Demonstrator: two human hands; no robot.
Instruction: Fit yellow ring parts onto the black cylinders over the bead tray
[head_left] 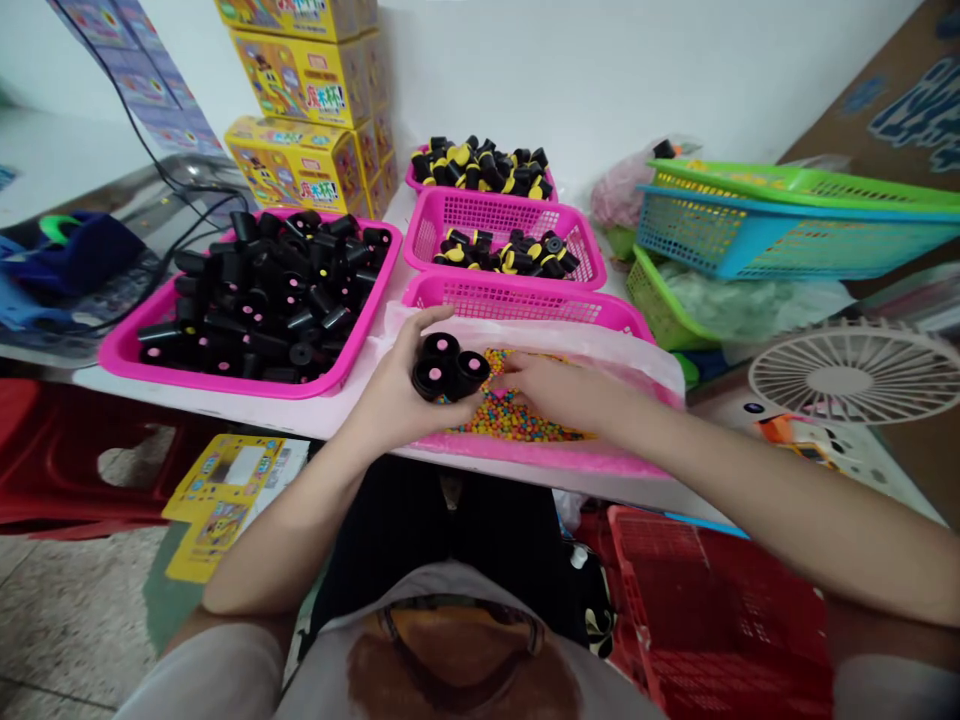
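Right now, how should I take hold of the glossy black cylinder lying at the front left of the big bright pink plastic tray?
Probably round its barrel, coming from above: the black cylinder lies on its side in the bright pink tray, so its curved top is free while neighbouring cylinders crowd its flanks.

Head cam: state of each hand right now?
Left hand: closed, holding three black pink-topped cylinders.
Right hand: open, palm down, touching the coloured beads.
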